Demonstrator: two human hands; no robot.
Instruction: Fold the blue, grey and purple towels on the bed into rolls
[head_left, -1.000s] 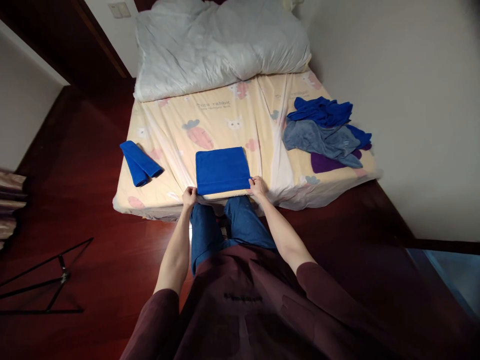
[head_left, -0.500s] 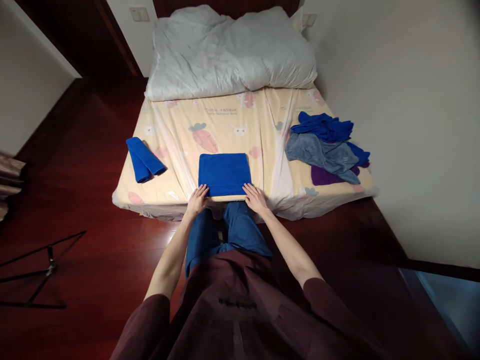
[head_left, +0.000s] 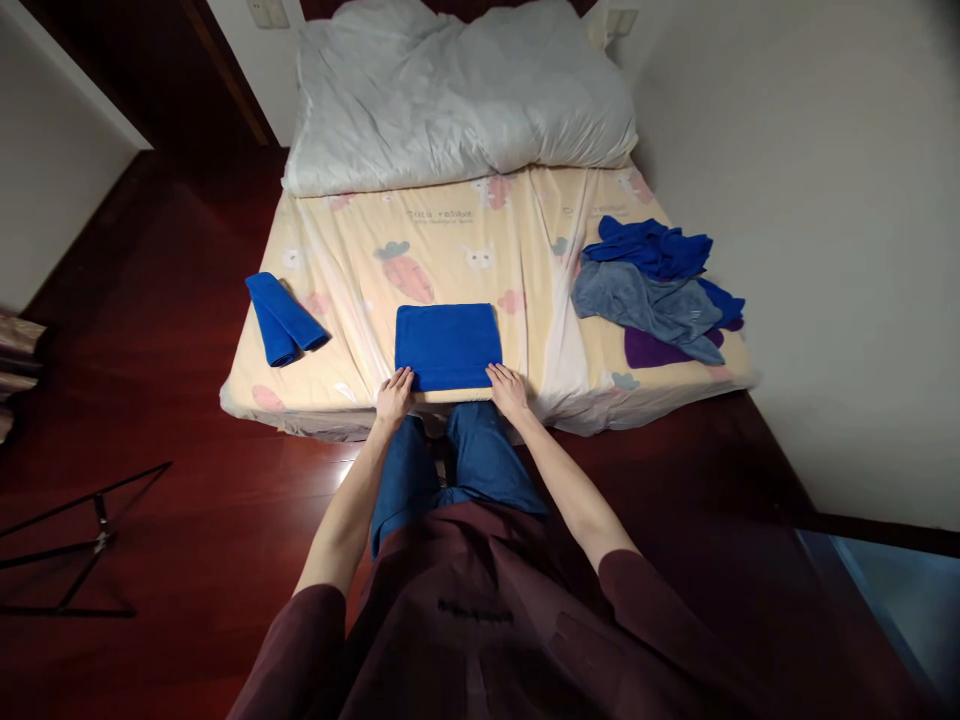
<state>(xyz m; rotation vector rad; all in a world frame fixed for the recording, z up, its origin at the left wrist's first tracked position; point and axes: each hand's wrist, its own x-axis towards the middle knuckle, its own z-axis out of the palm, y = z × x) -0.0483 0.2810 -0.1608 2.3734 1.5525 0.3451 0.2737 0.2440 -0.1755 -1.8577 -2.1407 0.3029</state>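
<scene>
A folded blue towel (head_left: 448, 345) lies flat near the foot edge of the bed (head_left: 360, 290). My left hand (head_left: 394, 394) rests at the towel's near left corner with its fingers stretched flat. At the near right corner my right hand (head_left: 508, 388) lies flat as well, fingers out. Neither hand holds anything.
A rolled blue towel (head_left: 281, 318) lies at the bed's left edge. A heap of blue, grey and purple cloths (head_left: 654, 288) sits at the right side. A white duvet (head_left: 465, 95) covers the head end. A black stand (head_left: 82, 540) is on the wooden floor to the left.
A second ago both hands pinched the towel's near corners; they have let go and now lie flat at those corners. The camera view shifted slightly.
</scene>
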